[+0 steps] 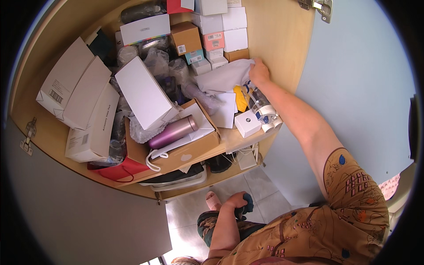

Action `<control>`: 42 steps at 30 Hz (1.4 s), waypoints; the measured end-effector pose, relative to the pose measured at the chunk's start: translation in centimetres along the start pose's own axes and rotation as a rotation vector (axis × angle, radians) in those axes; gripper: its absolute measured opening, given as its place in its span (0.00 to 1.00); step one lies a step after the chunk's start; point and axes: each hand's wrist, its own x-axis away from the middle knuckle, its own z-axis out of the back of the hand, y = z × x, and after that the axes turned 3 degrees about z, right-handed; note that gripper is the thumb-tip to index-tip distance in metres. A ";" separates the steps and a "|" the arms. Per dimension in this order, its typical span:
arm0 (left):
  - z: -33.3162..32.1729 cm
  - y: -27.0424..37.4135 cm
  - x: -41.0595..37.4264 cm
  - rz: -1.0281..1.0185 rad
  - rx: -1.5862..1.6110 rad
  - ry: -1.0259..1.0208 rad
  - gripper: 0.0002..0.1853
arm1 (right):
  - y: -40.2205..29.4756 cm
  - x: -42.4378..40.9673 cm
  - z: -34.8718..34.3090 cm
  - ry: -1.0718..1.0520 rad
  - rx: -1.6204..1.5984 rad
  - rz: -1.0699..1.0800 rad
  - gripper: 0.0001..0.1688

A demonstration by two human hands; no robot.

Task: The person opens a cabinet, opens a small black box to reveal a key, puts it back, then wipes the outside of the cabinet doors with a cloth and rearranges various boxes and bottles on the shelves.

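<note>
My right hand (259, 72) reaches into an open wooden cabinet and grips one end of a light grey cloth item (225, 76), which stretches left over the shelf. Just below that hand are clear plastic bottles with blue and white parts (265, 112), a yellow item (241, 98) and a small white box (247, 124). My left hand (238, 200) is low by my knee, closed around a dark teal cloth (247, 204). A purple metal tumbler (174, 132) lies on a white paper bag in an open cardboard box (185, 158).
White boxes (142, 92) lean among bubble-wrapped items at the left and middle. Small boxes are stacked (213, 41) at the back. A red paper bag (122, 169) stands at the shelf's front edge. Open doors (351, 82) flank the cabinet; cables (243, 152) lie on the lower shelf.
</note>
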 end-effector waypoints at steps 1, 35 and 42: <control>-0.1 -0.2 -0.1 -0.008 0.000 -0.003 0.24 | -0.2 0.1 0.1 0.024 -0.019 0.017 0.18; -0.7 -0.9 -1.0 -0.016 0.017 -0.051 0.24 | -4.0 5.2 3.5 -0.017 -0.243 1.079 0.09; -0.3 -0.3 -0.7 -0.028 0.021 -0.073 0.23 | -4.0 5.5 2.7 -0.123 -0.307 1.226 0.23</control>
